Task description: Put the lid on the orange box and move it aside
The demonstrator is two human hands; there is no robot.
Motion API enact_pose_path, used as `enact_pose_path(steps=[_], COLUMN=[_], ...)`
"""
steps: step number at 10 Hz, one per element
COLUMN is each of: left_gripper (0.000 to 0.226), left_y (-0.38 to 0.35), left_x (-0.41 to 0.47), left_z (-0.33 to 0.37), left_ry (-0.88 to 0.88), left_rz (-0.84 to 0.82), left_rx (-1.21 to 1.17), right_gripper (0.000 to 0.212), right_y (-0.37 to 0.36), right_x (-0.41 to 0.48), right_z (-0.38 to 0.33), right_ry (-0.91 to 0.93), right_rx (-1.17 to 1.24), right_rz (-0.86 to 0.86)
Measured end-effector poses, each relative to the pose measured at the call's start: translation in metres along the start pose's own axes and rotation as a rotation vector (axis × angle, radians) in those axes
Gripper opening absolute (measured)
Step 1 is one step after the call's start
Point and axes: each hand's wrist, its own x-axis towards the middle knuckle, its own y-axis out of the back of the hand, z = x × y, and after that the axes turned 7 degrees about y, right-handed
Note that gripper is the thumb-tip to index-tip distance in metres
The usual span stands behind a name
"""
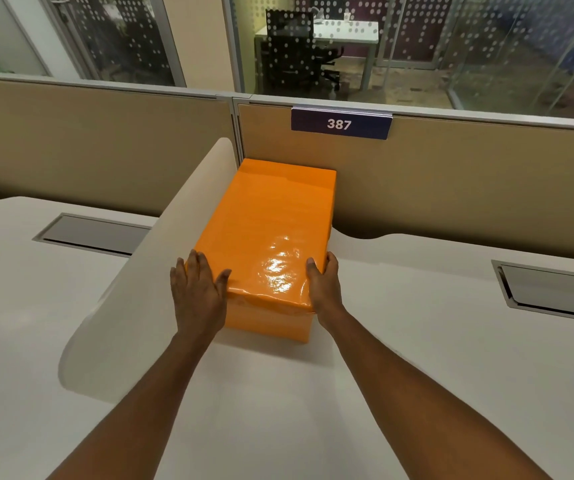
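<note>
Two bare hands press against the sides of a closed orange box on a white desk.

From the left, I see a white curved divider (133, 271) running along the box's left side. My left hand (198, 293) lies flat, fingers spread, on the near left edge of the lid (271, 230). The orange box (268, 320) sits with the lid on, its long axis running away from me toward the tan partition (451, 181), far end just beside it. My right hand (324, 285) cups the near right corner, fingers curled around it.
</note>
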Motion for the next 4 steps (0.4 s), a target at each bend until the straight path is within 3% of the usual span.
enact_pose_path(steps=[1,2,3,4], left_gripper=[0.074,0.075,0.070,0.065], left_y=[0.008,0.016,0.016,0.010], left_x=[-0.001,-0.015,-0.048,-0.072], left_z=[0.000,0.003,0.027,0.046], left_ry=[0.002,-0.018,-0.080,-0.138], left_rz=[-0.038,0.023,0.110,0.077], left_rx=[0.024,-0.060,-0.212,-0.260], right_gripper=[0.071,0.079,0.079,0.077], right_y=[0.011,0.025,0.057,0.080], right_x=[-0.002,-0.009,-0.021,-0.030], right_z=[-0.003,-0.003,0.004,0.015], right_ry=[-0.062,-0.063,-0.048,-0.041], right_rx=[-0.020,-0.061,-0.207,-0.272], right_rz=[-0.055,-0.027,0.032,0.047])
